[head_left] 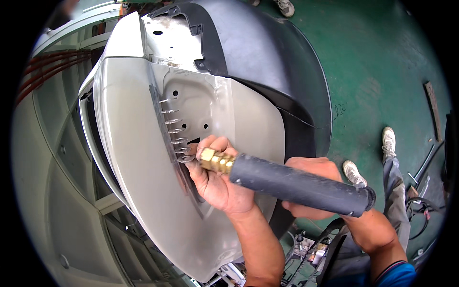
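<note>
Closest to the camera, a black tube (299, 184) with a brass fitting (217, 161) at its left end slants over the hands, near end to the right. The right hand (315, 167) is wrapped about the tube from behind, most of its grip hidden. The left hand (227, 191) reaches to the brass end, fingers narrow and bunched at the nearest ring (180, 160); I cannot tell whether they pinch it or merely touch.

That ring is the near end of a row of 7 metal rings (178, 139) standing along a crease in the pale car panel (134, 143), left of a recess with dark holes. Beyond the panel, at the far side, sits a dark bumper (267, 43); green floor (368, 62) spreads to the right.

My judgement is that the step in hand is lining up the nearest ring with the row. The next move calls for a steady left hand, the ring kept square to the crease, and the brass end kept clear of the fingers.
</note>
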Tool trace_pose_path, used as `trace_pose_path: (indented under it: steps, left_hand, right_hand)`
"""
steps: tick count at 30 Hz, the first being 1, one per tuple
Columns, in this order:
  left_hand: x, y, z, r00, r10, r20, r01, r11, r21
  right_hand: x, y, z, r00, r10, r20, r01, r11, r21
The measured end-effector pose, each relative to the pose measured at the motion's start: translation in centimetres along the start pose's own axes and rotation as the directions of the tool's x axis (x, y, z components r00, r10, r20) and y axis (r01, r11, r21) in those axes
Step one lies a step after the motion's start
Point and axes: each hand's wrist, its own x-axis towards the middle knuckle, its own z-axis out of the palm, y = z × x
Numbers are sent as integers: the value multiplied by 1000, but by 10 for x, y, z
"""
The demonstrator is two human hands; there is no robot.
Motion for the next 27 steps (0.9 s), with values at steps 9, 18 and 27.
trace_pose_path:
  steps: [9,18,27]
  left_hand:
    - [-1,1,4,999,34,1,-34,998,51]
    - [-118,-10,-32,861,-103,-497,366,805,467]
    - [-122,-22,-48,893,-69,-445,321,790,522]
  right_hand:
    - [-21,-3,-11,993,-6,-116,-8,993,-118]
    - [-76,-31,-49,934,307,-185,-336,929,-157]
    - [-90,-33,-44,775,518,-363,-456,855,247]
